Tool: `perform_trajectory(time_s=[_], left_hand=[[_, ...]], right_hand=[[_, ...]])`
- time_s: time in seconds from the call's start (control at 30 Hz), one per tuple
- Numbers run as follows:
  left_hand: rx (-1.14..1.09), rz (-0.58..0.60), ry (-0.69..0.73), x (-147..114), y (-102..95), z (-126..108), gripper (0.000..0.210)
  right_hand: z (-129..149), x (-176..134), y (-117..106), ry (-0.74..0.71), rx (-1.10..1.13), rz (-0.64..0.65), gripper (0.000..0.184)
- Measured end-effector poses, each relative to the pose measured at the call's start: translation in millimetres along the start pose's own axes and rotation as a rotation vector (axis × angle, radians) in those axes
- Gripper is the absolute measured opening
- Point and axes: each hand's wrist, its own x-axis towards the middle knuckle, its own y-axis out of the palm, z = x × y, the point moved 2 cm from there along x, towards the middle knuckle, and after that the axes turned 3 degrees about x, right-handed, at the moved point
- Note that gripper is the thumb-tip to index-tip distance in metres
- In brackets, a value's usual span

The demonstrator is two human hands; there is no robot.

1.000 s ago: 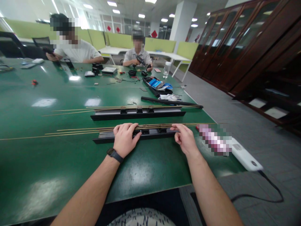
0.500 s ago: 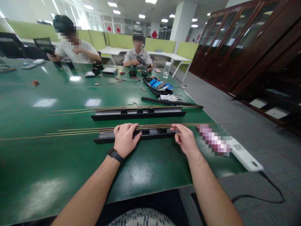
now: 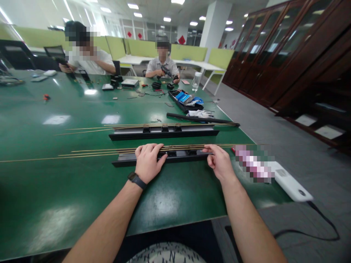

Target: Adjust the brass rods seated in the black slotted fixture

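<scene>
A long black rail with a grey inner face and small black fittings lies across the green table in front of me. Several thin brass-coloured rods run lengthwise along its far side and stick out past both ends. My left hand grips over the rail and rods left of centre, fingers over the far side, thumb on a black fitting. Toward the right end, my right hand has its index finger and curled thumb at the rods; its other fingers are folded. The exact contact at the fingertips is too small to see.
Behind lies a second black rail with rods. Farther back are a black bar, white gloves and a black tray with blue items. A white corded device sits at right. Two people sit across the table.
The whole view has shifted slightly to the right. Both hands keep the same places on the rail and rods.
</scene>
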Motion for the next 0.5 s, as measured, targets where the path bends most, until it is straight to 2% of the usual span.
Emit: perform_trajectory(time_s=[0.3, 0.5], left_hand=[[-0.024, 0.015, -0.014, 0.4, -2.2, -1.6, 0.033], [-0.026, 0.025, -0.033, 0.3, -2.4, -3.3, 0.035]], right_hand=[[4.1, -5.5, 6.0, 0.02, -0.022, 0.052, 0.033], [2.3, -1.0, 0.8, 0.03, -0.041, -0.001, 0.036]])
